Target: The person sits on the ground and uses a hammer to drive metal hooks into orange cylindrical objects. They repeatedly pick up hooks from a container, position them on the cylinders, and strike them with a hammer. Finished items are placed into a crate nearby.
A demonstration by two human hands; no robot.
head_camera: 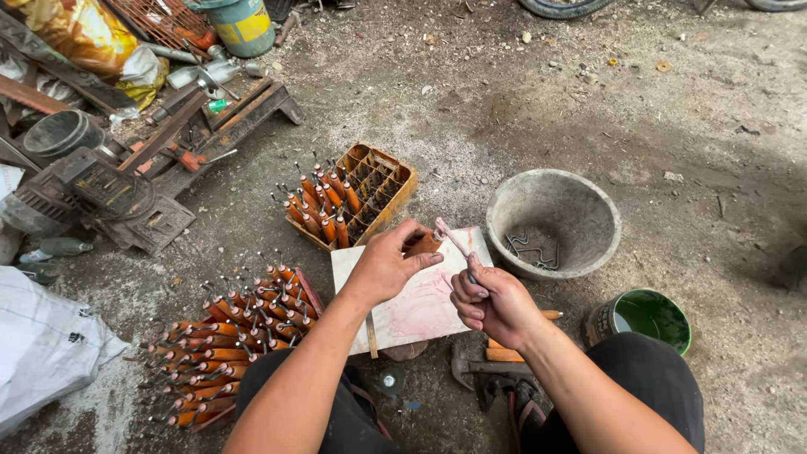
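Gritty dirt floor — left hand point(385, 267) pinches an orange wooden handle point(424, 244), right hand point(494, 303) clamps a thin brush point(452, 240); grey concrete bowl point(580, 202) at two o'clock.

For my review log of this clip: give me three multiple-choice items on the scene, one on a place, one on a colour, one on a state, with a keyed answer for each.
1. Where is the grey bowl relative to the pale board?
A. to its right
B. to its left
C. on top of it

2. What colour is the inside of the small can near the right knee?
A. red
B. green
C. white

3. What is the left hand doing?
A. resting flat on the ground
B. hanging empty in the air
C. gripping an orange handle

Answers:
1 A, the bowl sits on the ground past the board's right edge.
2 B, its inside is coated green.
3 C, the fingers wrap the handle while the right hand holds a thin brush to it.
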